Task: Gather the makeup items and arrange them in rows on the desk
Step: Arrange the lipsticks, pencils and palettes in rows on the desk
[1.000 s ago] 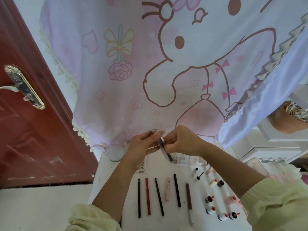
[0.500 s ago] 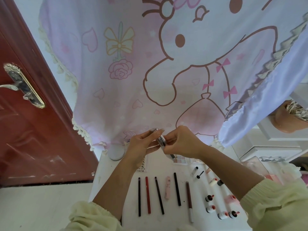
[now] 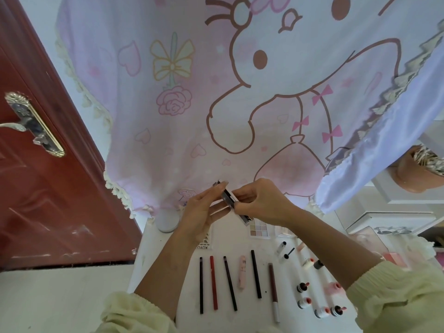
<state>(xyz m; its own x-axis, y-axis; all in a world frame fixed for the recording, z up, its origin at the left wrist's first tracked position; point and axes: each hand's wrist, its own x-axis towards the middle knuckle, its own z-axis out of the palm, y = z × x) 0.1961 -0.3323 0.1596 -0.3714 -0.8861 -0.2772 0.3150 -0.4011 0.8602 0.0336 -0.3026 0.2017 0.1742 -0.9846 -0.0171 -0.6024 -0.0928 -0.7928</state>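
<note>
Pinches a slim dark makeup tube (image 3: 227, 197) with both grips, raised above the far end of the white table (image 3: 249, 316) and touching nothing on it. With the left grip (image 3: 200, 212), fingers nearly straight, clamps the tube's upper end between thumb and fingertips. With the right grip (image 3: 262, 203), fingers curled, closes round the tube's middle, just beside the left fingertips. Holds the tube tilted, upper end up and to the left, squared silvery lower end poking out under the right grip, above an eyeshadow palette (image 3: 260, 230) lying flat at the table's far side. Nearer on the table, shows a row of long items laid side by side and roughly parallel: a black pencil (image 3: 201, 284), a red pencil (image 3: 213, 282), a dark pencil (image 3: 230, 283), a short pink tube (image 3: 242, 271), a second black pencil (image 3: 256, 273) and a burgundy pen (image 3: 272, 287). To the right of that row, has small round bottles (image 3: 304, 303) standing in loose lines, partly hidden by the right forearm. Behind the table, hangs a pink cartoon-rabbit curtain (image 3: 216, 92) with a fringed edge. At the left, has a red door (image 3: 48, 212) with a metal handle (image 3: 33, 123).
</note>
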